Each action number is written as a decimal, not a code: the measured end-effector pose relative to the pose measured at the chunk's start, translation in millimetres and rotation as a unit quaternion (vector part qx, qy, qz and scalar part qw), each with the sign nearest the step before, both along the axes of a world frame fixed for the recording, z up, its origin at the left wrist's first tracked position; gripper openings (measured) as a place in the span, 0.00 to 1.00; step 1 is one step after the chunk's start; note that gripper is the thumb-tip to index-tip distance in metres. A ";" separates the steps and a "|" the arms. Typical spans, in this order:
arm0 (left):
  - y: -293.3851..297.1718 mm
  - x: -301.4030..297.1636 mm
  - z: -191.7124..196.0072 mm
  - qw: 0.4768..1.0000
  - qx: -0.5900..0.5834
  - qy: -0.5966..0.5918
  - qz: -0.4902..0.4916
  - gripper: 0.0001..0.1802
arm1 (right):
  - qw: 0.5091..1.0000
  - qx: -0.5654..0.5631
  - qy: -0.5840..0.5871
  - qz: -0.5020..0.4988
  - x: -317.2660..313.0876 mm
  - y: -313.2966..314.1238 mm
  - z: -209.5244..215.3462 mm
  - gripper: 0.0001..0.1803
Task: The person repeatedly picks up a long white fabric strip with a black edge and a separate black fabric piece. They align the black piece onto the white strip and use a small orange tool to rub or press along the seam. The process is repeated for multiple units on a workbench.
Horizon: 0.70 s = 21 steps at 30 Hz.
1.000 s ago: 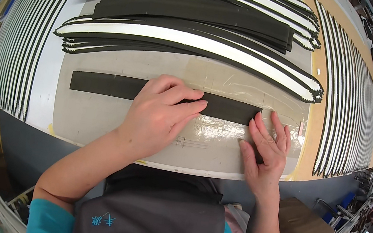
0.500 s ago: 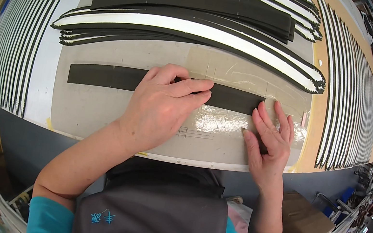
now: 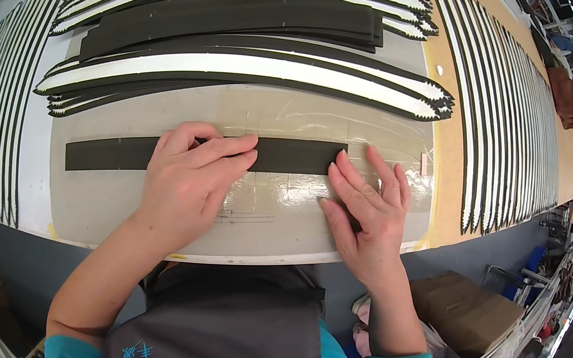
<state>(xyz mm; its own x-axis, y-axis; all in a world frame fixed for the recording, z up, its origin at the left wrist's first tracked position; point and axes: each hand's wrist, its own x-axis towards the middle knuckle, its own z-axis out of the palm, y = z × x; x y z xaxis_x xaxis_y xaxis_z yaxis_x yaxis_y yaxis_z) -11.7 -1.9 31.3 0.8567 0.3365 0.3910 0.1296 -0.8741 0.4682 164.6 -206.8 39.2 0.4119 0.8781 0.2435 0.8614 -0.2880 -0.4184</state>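
Currently: black strip (image 3: 296, 156) is lying on grey mat (image 3: 95, 203), long axis running left-right; left hand (image 3: 185, 182) is resting curled over strip's middle, pinch undiscernible; right hand (image 3: 371, 219), fingers spread, is touching strip's right end; black-and-white strips (image 3: 244, 64) are lying beyond strip.

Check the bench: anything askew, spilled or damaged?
Nothing spilled or clearly damaged. The black strip lies under the left hand, its right end at the right hand. Only mildly untidy: the stacked plain black strips beyond, whose right ends don't line up.
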 end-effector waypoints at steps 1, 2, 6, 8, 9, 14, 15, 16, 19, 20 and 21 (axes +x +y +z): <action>0.3 0.1 1.0 1.000 0.001 0.002 0.000 0.12 | 1.000 0.001 0.003 0.001 0.4 0.3 -0.2 0.23; 0.3 0.3 1.8 1.000 0.002 0.003 0.000 0.12 | 1.000 0.003 0.008 0.001 0.7 0.3 -0.3 0.23; -0.4 -0.3 0.4 1.000 0.001 0.001 -0.001 0.12 | 0.999 0.023 0.026 0.002 2.2 -2.0 0.9 0.22; -0.1 -0.7 -1.3 1.000 -0.002 -0.001 0.000 0.12 | 0.997 0.070 0.031 -0.015 6.1 -8.9 0.0 0.21; -0.7 -0.9 -1.1 1.000 0.001 -0.001 0.000 0.12 | 0.993 0.107 0.032 -0.030 10.9 -15.6 -2.7 0.20; 1.9 -4.2 -3.1 1.000 0.003 -0.014 -0.006 0.15 | 0.966 0.116 0.138 -0.185 25.9 -36.1 11.0 0.14; 1.7 -5.6 -3.9 1.000 0.005 -0.012 -0.008 0.15 | 0.969 0.088 0.131 -0.191 27.8 -35.4 11.9 0.13; 1.2 -6.0 -4.2 1.000 0.008 -0.010 -0.009 0.16 | 0.971 0.059 0.124 -0.195 30.3 -34.2 12.2 0.13; 0.6 -5.1 -11.0 1.000 0.018 -0.009 -0.012 0.18 | 0.967 0.037 0.152 -0.203 42.9 -39.5 5.5 0.13; 0.3 -4.8 -12.7 1.000 0.022 -0.011 -0.012 0.18 | 0.963 0.027 0.168 -0.207 47.4 -42.2 3.9 0.11; -0.2 -3.9 -14.3 1.000 0.014 -0.014 -0.013 0.18 | 0.961 0.028 0.179 -0.207 50.3 -44.6 4.0 0.10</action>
